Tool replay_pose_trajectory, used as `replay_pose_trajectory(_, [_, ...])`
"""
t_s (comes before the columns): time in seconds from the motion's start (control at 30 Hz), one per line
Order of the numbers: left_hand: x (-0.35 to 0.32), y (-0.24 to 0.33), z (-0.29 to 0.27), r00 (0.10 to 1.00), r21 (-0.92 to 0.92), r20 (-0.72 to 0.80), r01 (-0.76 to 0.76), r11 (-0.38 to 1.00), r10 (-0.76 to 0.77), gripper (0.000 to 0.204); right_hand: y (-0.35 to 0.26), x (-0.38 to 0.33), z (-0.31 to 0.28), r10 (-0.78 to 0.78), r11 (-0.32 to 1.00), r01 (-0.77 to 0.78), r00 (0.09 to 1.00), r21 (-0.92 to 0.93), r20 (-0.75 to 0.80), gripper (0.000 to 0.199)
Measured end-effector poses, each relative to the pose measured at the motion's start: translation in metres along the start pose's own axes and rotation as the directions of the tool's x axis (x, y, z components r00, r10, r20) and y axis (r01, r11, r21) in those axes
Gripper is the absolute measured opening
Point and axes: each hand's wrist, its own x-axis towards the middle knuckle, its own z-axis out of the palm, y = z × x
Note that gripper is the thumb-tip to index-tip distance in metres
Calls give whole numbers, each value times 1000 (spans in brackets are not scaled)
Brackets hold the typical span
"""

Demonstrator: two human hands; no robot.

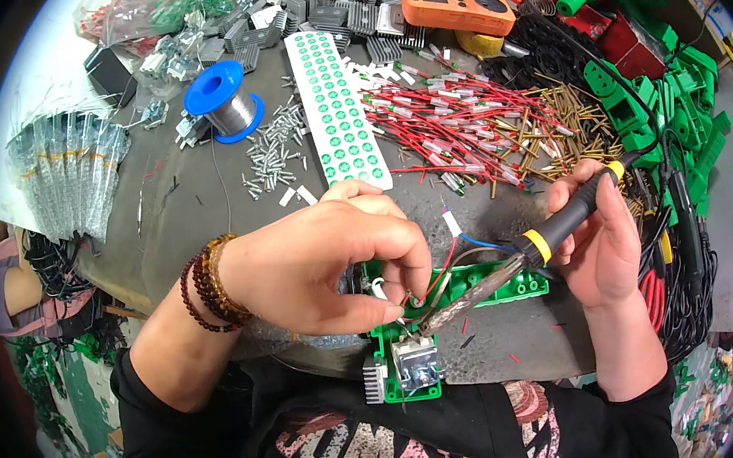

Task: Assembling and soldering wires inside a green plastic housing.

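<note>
In the head view, at right of centre, the right hand (606,256) grips a black-handled soldering iron with yellow rings (568,218), its metal shaft slanting toward a silvery metal block (418,368) in a green plastic housing (412,395) at lower centre. The left hand (326,263), mid-frame, has fingers bent narrowly beside a thin red wire (449,263); I cannot tell what it pinches.

A black-and-yellow soldering iron (535,247) slants tip-down over an open green housing (431,392) at the bench's (533,343) near edge.

black top (303,400) | pale chest lettering (377,446) | dark red, amber bead bracelets (211,291)
</note>
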Motion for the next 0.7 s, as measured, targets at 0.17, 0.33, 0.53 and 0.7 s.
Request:
replay_pose_trajectory(0.17, [2,-2,5,1000,-16,-24,-20,1000,20,21,-7,0,-6,-51,997,49,998,-59,-21,28])
replay_pose_trajectory(0.33, [4,-2,5,1000,-5,-4,-28,1000,28,22,-6,0,-5,-31,999,32,999,6,-37,29])
replay_pose_trajectory(0.53, [5,-9,8,999,-55,-3,-47,997,47,23,-1,0,2,-8,1000,7,999,-12,-44,28])
replay_pose_trajectory(0.7, [10,-8,5,998,-45,33,-44,998,45,21,2,1,1,-11,1000,11,999,-11,-34,28])
